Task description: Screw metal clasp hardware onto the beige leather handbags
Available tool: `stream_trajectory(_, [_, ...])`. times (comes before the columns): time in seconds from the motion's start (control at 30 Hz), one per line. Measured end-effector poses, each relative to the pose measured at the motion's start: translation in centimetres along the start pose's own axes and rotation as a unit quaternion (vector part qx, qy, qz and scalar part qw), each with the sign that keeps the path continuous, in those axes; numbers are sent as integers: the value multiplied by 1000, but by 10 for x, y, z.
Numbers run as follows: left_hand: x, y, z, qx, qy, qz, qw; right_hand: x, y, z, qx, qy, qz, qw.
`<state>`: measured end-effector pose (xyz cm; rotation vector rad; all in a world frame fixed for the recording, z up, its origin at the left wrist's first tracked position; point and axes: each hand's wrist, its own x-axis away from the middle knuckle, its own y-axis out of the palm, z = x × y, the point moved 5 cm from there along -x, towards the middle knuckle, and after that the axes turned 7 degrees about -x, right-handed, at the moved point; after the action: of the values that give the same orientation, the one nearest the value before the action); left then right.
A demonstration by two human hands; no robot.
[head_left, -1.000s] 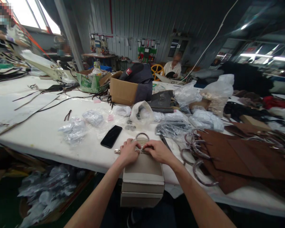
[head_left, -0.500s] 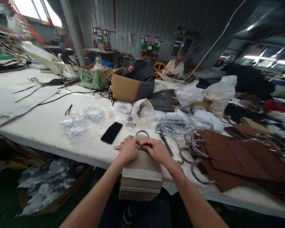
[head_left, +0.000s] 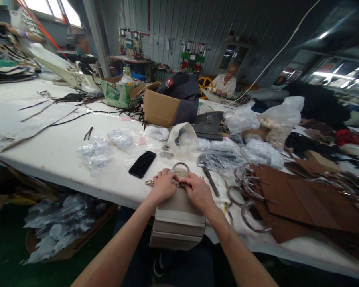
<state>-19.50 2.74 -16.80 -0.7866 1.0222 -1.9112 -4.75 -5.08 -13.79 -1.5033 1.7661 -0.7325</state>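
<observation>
A beige-grey bag (head_left: 179, 211) with a round handle (head_left: 181, 165) rests at the table's front edge, its lower part hanging over my lap. My left hand (head_left: 165, 185) lies on the left of its top, fingers bent toward the middle. From the right, my right hand (head_left: 197, 191) meets it with thumb and fingers pinched together. Both sets of fingertips close on something small below the handle, too small to make out. A metal clasp (head_left: 149, 182) sticks out left of my left hand.
A black phone (head_left: 142, 164) lies left of the bag. Clear plastic bags (head_left: 95, 153) and a cardboard box (head_left: 161, 107) are behind. Brown leather pieces (head_left: 299, 195) with handles cover the right side. A dark tool (head_left: 210, 181) sits beside my right hand. Across the table sits a person (head_left: 225, 84).
The view has shifted slightly. My right hand's fingers have drawn in to a tighter pinch, and a small metal piece now shows behind that hand.
</observation>
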Motion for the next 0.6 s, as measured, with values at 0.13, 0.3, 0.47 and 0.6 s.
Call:
stream_trajectory(0.13, [1,-2,0,-2,8,-8,1000,5,4,1,3,-9,27,1000])
stream_trajectory(0.3, [5,-4,1,-6,17,-2,1000,9,3,2,-30,-42,39,998])
stream_trajectory(0.47, [8,-7,3,-2,8,12,1000,22,3,-1,-23,-106,14,994])
stream_trajectory(0.6, [9,-8,5,-5,1,18,1000,30,6,-3,39,-127,29,991])
